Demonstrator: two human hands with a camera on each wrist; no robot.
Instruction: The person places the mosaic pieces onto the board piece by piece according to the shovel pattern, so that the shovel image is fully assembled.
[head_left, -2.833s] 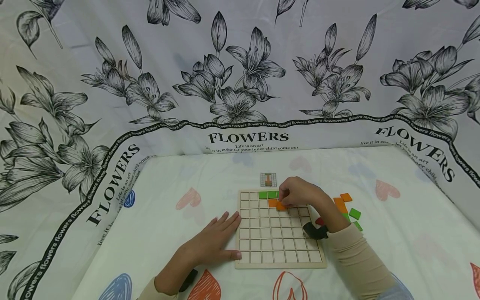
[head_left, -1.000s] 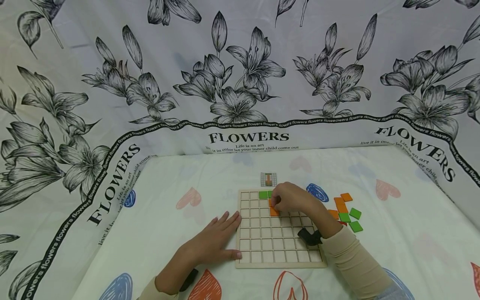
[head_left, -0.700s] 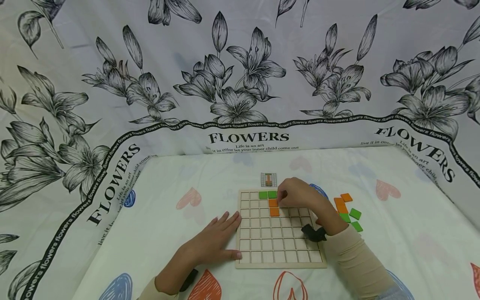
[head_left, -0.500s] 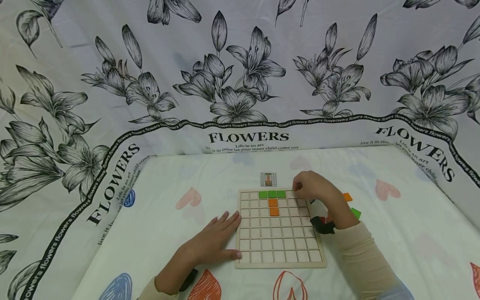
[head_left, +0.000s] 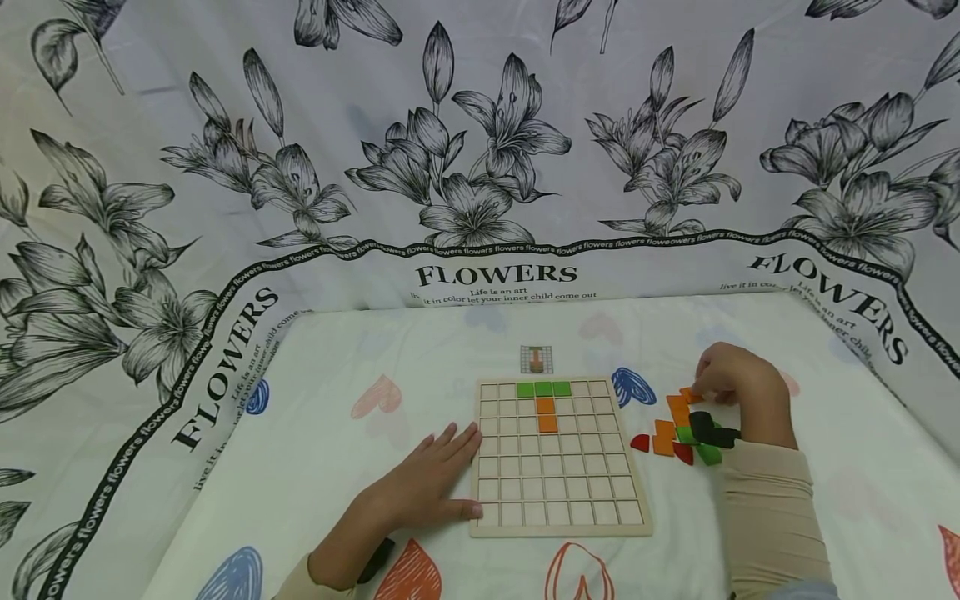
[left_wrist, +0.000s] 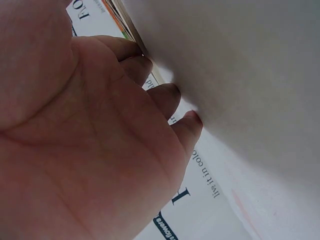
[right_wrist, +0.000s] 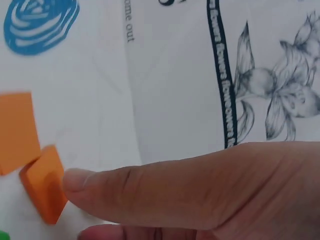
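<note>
A wooden grid board [head_left: 562, 531] lies on the cloth. In its far part, three green square tiles [head_left: 543, 389] form a row, with two orange square tiles [head_left: 548, 423] in a column under the middle one. My left hand [head_left: 423, 483] lies spread along the board's left side, fingertips and thumb at its edge. My right hand [head_left: 738, 379] is over the loose pile, fingers curled, pinching at an orange tile [right_wrist: 45, 186]. In the right wrist view the thumb tip meets that tile's edge, and the tile looks tilted; the index fingertip is hidden.
Right of the board, several loose pieces lie together: an orange tile [head_left: 663, 445], a green tile [head_left: 708, 454] and two red rounded pieces [head_left: 640, 442]. A small pattern card [head_left: 536, 359] lies beyond the board. White printed cloth [head_left: 405, 350] covers the table and rises behind it.
My right hand has left the board and moved right to the loose tiles. The second orange tile and third green tile now sit uncovered in their cells. The left hand has stayed put.
</note>
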